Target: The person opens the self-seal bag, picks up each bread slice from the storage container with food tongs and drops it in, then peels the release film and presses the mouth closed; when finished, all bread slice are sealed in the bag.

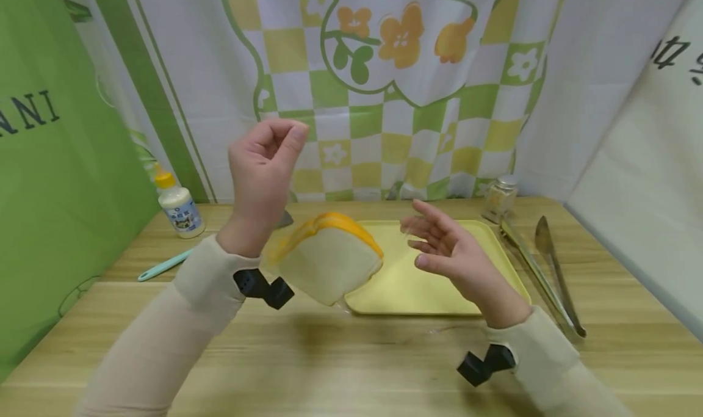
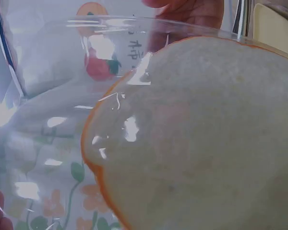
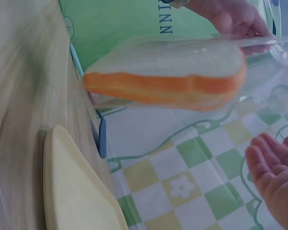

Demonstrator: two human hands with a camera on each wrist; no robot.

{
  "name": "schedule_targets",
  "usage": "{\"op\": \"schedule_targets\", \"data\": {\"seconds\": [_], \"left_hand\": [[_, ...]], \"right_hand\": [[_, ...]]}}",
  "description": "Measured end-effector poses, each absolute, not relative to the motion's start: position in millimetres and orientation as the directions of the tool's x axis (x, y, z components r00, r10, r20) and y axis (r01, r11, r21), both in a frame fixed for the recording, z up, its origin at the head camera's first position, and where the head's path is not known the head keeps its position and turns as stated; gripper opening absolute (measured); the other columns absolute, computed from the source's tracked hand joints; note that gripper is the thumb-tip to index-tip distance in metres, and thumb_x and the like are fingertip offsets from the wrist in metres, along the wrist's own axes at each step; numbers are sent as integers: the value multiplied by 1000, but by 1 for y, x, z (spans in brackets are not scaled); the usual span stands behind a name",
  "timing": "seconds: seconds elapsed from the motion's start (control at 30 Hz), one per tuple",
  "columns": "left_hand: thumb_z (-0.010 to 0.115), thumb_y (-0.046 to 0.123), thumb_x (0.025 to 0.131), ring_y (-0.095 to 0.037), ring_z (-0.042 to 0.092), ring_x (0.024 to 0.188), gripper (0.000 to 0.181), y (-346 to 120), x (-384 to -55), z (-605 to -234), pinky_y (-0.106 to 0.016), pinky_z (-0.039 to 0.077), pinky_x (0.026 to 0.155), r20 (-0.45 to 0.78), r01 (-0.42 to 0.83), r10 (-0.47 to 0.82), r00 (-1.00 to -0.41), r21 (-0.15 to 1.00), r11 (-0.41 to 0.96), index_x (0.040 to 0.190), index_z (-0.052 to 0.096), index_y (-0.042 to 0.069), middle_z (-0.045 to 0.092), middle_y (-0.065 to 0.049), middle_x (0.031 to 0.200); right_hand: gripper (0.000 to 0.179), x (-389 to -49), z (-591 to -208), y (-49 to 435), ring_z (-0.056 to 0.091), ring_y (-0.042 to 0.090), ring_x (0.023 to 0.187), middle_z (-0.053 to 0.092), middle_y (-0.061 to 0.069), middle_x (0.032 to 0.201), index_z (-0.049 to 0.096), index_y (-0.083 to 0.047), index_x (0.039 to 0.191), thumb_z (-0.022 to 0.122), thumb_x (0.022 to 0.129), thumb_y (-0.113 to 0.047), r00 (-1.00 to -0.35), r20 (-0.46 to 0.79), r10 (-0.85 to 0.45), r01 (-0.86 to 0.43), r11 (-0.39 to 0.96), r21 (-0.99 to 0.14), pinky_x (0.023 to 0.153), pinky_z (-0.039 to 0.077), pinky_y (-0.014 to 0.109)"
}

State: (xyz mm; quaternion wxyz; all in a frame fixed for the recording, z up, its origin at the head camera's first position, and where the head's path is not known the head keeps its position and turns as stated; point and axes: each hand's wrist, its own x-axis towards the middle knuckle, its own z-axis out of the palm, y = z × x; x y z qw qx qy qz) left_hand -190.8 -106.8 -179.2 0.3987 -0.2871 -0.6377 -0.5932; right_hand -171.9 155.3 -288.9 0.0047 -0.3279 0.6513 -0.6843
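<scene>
My left hand is raised, its thumb and fingers pinching a clear plastic bag. Inside the bag, sliced white bread with an orange-brown crust hangs tilted below that hand, above the table. The right wrist view shows the bread edge-on, with the left hand gripping the bag behind it. To the right, my right hand is held in the air over the tray, fingers loosely spread and apart from the bread. The bag's outline is barely visible in the head view.
A yellow tray lies behind the bread and right hand. Metal tongs and a glass jar are on the right. At left stand a yellow-capped squeeze bottle and a tool with a teal handle. A patterned curtain hangs behind.
</scene>
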Motion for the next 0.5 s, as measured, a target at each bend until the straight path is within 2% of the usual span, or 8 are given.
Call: {"op": "schedule_targets", "data": {"seconds": [0.07, 0.13, 0.2, 0.27, 0.4, 0.5], "left_hand": [[61, 5, 88, -10, 45, 55, 16, -103, -184, -180, -23, 41, 57, 872, 858, -66, -486, 490, 157, 83, 64, -10, 62, -2, 72], [61, 3, 88, -12, 52, 62, 15, -99, -180, -180, -24, 45, 62, 888, 875, -35, -459, 458, 158, 82, 63, -10, 63, -9, 74], [60, 1, 87, -13, 57, 71, 14, -96, -177, -181, -26, 48, 68, 896, 886, -17, -443, 441, 146, 81, 63, -11, 64, -16, 79], [60, -1, 87, -13, 57, 71, 12, -93, -176, -182, -26, 47, 67, 898, 890, -9, -440, 437, 126, 80, 62, -12, 64, -18, 79], [60, -3, 86, -9, 53, 64, 12, -91, -174, -186, -23, 44, 61, 887, 883, -26, -462, 462, 84, 80, 62, -13, 65, -12, 77], [61, -2, 86, -9, 52, 63, 9, -91, -175, -195, -22, 44, 60, 853, 855, -75, -517, 519, 12, 79, 66, -4, 66, -2, 77]], "right_hand": [[57, -169, -288, 153, 53, 13, 113, 55, 3, 123, 37, -8, 141, 60, 89, -4, -739, 544, -398, -480, -256, -839, 93, 44, 22], [46, -167, -285, 151, 56, 14, 107, 61, 0, 116, 46, -6, 135, 58, 90, -4, -712, 626, -318, -550, -301, -779, 88, 47, 23], [33, -166, -281, 150, 60, 15, 100, 66, 1, 108, 56, -3, 125, 55, 92, -4, -711, 668, -218, -604, -298, -739, 81, 50, 24], [24, -165, -276, 150, 64, 14, 90, 69, 2, 97, 65, -3, 113, 54, 92, -2, -733, 668, -130, -624, -261, -736, 75, 52, 24], [19, -166, -268, 147, 64, 12, 72, 69, 1, 80, 71, -7, 93, 53, 92, -1, -773, 634, -20, -619, -195, -761, 65, 53, 23], [18, -169, -261, 142, 61, 11, 65, 66, 1, 74, 69, -7, 85, 54, 92, -3, -747, 664, 34, -647, -268, -714, 61, 52, 22]]}}
